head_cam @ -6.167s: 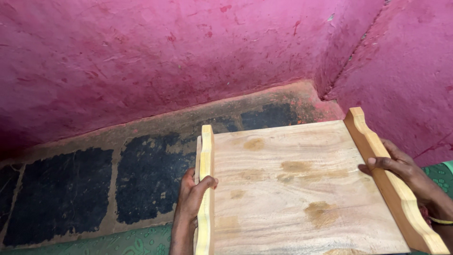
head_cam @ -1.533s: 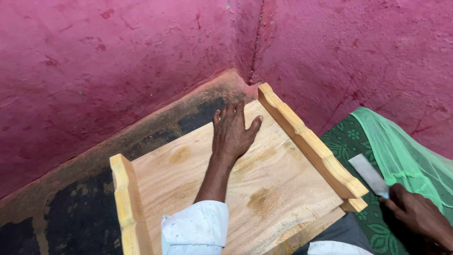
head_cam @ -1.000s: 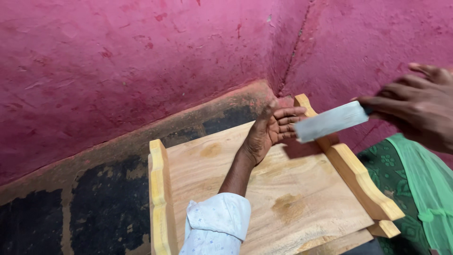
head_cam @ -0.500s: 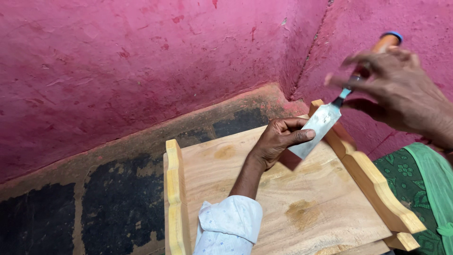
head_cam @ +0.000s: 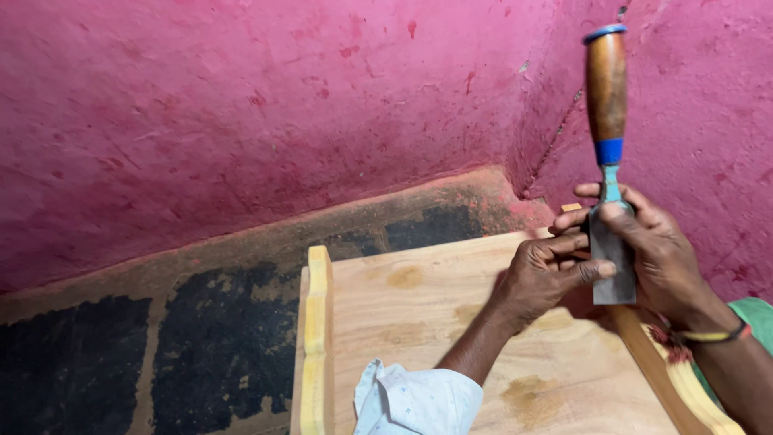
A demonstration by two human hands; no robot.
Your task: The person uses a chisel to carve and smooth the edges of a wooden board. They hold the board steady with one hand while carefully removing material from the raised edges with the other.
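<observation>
A wooden tray-like board (head_cam: pixel 419 322) with raised shaped side rails lies on the floor by a pink wall corner. A chisel (head_cam: pixel 608 153) with a brown wooden handle, blue bands and a wide steel blade stands upright, handle up, over the board's far right part. My right hand (head_cam: pixel 656 258) grips its blade from behind. My left hand (head_cam: pixel 547 274) holds the blade from the left, thumb across the steel. The blade's tip sits near the right rail (head_cam: pixel 668 370), partly hidden by my hands.
The left rail (head_cam: pixel 318 338) runs along the board's left edge. Pink plastered walls (head_cam: pixel 282 113) meet in a corner behind the board. Dark worn floor patches (head_cam: pixel 217 346) lie to the left. A green cloth (head_cam: pixel 753 310) shows at the right edge.
The chisel has swung from slanted to upright, handle up. My right hand slid from the handle down to the blade, and my left hand closed onto the blade too.
</observation>
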